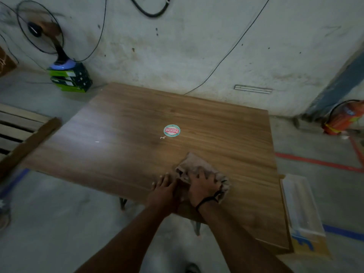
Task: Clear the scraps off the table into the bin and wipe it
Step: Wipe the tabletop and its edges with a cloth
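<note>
A brown wooden table (pixel 122 123) fills the middle of the view. Near its front edge lies a crumpled brownish cloth (pixel 194 164). My right hand (pixel 203 186) lies on top of the cloth, fingers curled into it. Right beside it, my left hand (pixel 164 189) rests flat on the table with straight fingers, touching the cloth's left edge. A small white curly scrap (pixel 162 137) lies near the table's middle, and a thin white sliver (pixel 97 141) lies further left. A round red and green sticker (pixel 172 130) sits by the curly scrap.
A cardboard box with a clear liner (pixel 301 209) stands on the floor right of the table. A fan (pixel 42 28) on green boxes (pixel 71 79) stands at the back left. A wooden plank (pixel 27 146) leans at the left. A red extinguisher (pixel 344 117) lies far right.
</note>
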A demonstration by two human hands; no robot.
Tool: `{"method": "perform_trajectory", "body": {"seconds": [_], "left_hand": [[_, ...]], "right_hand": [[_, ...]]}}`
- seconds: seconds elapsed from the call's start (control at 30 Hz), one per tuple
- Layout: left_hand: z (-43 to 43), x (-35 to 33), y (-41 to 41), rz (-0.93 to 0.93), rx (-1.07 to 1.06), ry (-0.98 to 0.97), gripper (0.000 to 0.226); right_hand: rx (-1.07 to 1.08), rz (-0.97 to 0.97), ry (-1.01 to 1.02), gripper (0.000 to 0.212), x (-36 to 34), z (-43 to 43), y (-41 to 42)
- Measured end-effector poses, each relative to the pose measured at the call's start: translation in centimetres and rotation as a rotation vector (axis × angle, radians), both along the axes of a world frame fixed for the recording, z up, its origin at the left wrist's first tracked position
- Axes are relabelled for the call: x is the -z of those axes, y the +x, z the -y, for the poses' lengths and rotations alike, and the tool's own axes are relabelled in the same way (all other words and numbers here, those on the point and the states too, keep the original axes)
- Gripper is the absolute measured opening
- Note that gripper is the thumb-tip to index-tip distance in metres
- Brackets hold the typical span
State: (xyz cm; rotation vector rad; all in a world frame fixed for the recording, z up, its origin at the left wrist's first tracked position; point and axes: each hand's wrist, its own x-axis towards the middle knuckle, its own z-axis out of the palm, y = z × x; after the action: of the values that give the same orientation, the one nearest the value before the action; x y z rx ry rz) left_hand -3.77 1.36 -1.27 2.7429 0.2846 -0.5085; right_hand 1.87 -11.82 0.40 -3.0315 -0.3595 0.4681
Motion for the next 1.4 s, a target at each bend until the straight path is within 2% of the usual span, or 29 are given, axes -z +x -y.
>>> {"method": "perform_trajectory", "body": {"seconds": [0.1, 0.23, 0.33, 0.43, 0.53, 0.7, 0.83, 0.93, 1.0, 1.07, 1.13, 1.23, 1.3, 1.4], "left_hand": [[-1.0, 0.1, -0.7, 0.025, 0.042, -0.019, 0.073], [-2.4, -0.2, -2.2, 0.055, 0.025, 0.025, 0.067], [-4.0, -0.4, -3.0, 0.079, -0.007, 0.039, 0.065], [-5.7, -0.1, -3.7, 0.089, -0.018, 0.040, 0.063], [-6.8, 0.4, -4.0, 0.085, 0.003, 0.007, 0.062], [-8.6, 0.6, -4.9, 0.130, -0.024, 0.010, 0.055], [-10.4, 0.5, -5.5, 0.115, 0.010, 0.007, 0.059], [-12.2, 0.5, -5.7, 0.143, -0.063, 0.031, 0.053], [-13.8, 0.4, -5.8, 0.140, -0.108, 0.058, 0.050], [-15.2, 0.2, -5.7, 0.132, -0.146, 0.058, 0.051], [-16.1, -0.2, -5.6, 0.138, -0.170, 0.060, 0.051], [-17.4, -0.8, -5.4, 0.138, -0.191, 0.058, 0.051], [-18.5, -0.9, -5.5, 0.157, -0.209, 0.075, 0.051], [-20.7, -0.4, -6.1, 0.150, -0.226, 0.151, 0.052]], "right_hand": [[-0.026, -0.076, 0.065, 0.054, -0.4, -1.3, -1.2], [0.097, 0.051, 0.169, 0.062, -2.7, 1.6, -0.1], [0.229, 0.111, 0.094, 0.063, -2.3, 6.1, 2.7], [0.336, -0.019, 0.027, 0.064, 0.2, 9.7, 4.5], [0.391, -0.067, -0.125, 0.051, 1.3, 7.7, 2.1], [0.233, 0.028, -0.063, 0.043, 0.3, -4.1, -4.4], [0.018, -0.026, 0.077, 0.046, -0.3, -12.1, -8.0], [-0.030, 0.005, 0.306, 0.053, -2.5, -13.0, -7.6], [0.019, 0.070, 0.371, 0.057, -3.3, -11.2, -6.1], [0.124, 0.111, 0.314, 0.055, -2.9, -8.0, -4.1], [0.222, 0.056, 0.174, 0.050, -2.0, -5.4, -3.3], [0.201, 0.010, -0.047, 0.048, -1.1, -7.1, -5.0], [0.122, 0.039, -0.011, 0.045, -0.8, -11.4, -7.1], [-0.022, -0.035, 0.198, 0.047, -0.9, -18.4, -10.8]]}}
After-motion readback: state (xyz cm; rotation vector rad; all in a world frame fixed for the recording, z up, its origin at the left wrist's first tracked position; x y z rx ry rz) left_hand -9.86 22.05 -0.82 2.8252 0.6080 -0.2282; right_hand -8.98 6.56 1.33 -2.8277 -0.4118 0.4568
